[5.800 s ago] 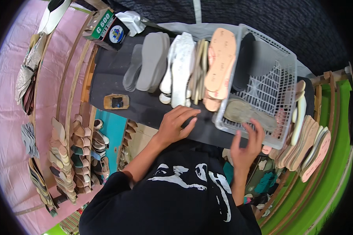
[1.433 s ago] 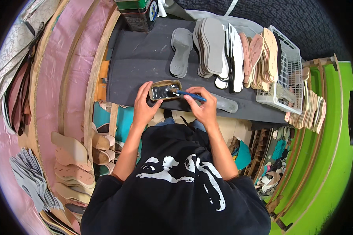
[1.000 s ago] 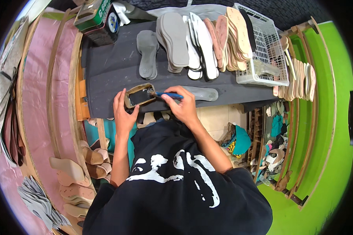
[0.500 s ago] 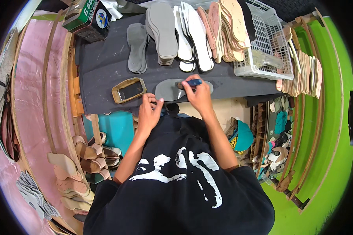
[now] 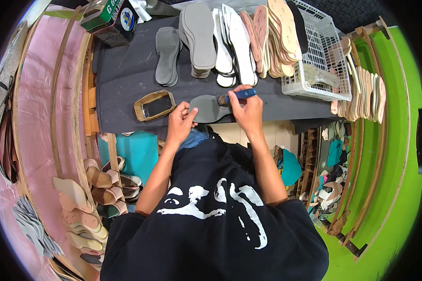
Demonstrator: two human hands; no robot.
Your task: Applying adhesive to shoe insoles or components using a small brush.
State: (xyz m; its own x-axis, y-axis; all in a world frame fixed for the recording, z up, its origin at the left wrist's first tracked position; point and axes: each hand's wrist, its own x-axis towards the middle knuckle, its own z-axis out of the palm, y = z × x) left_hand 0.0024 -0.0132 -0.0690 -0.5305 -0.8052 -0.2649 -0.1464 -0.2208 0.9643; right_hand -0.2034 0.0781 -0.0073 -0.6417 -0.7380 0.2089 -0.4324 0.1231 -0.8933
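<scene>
A grey shoe sole (image 5: pixel 205 109) lies flat near the front edge of the dark-covered table (image 5: pixel 122 70). My left hand (image 5: pixel 181 122) pinches its left end between thumb and fingers. My right hand (image 5: pixel 248 112) is closed round the blue handle of a brush (image 5: pixel 243 94), whose flat head touches or hovers just over the sole's upper face. That hand and the brush cover part of the sole's right end. Left of the sole stands a shallow brown-rimmed container (image 5: pixel 139 110) with something dark inside, nearest to my left hand.
Behind the sole stand stacks of grey soles (image 5: pixel 198 37), white soles (image 5: pixel 239 44) and beige insoles (image 5: pixel 281 35). A white plastic crate (image 5: pixel 314 89) sits at the right, a green metal can (image 5: pixel 109 23) at the back left. Racks with shoe parts (image 5: pixel 82 206) flank both sides.
The brush has moved slightly right along the sole, its handle now more level. My left hand has shifted a little right and closed on the sole's edge.
</scene>
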